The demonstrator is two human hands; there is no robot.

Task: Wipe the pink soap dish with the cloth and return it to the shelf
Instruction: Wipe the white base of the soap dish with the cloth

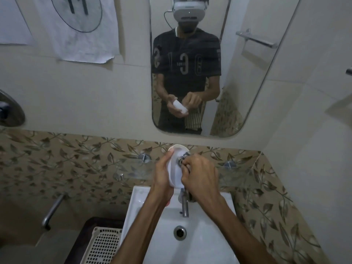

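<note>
The pale pink soap dish (pixel 176 168) is held upright on its edge above the basin, its hollow side facing right. My left hand (pixel 162 172) grips it from the left, fingers curled round its rim. My right hand (pixel 200 175) pinches a bunched striped cloth (pixel 182 160) and presses it into the dish's hollow. Most of the cloth is hidden behind my right hand; the mirror shows it hanging down. The glass shelf (pixel 133 168) runs across the wall just behind my hands.
A white washbasin (pixel 167 235) with a steel tap (pixel 184 204) lies below my hands. A mirror (pixel 238 92) hangs above. A perforated plastic basket (pixel 102 244) stands lower left, beside a wall tap (pixel 53 208). Patterned tiles (pixel 57 159) cover the lower wall.
</note>
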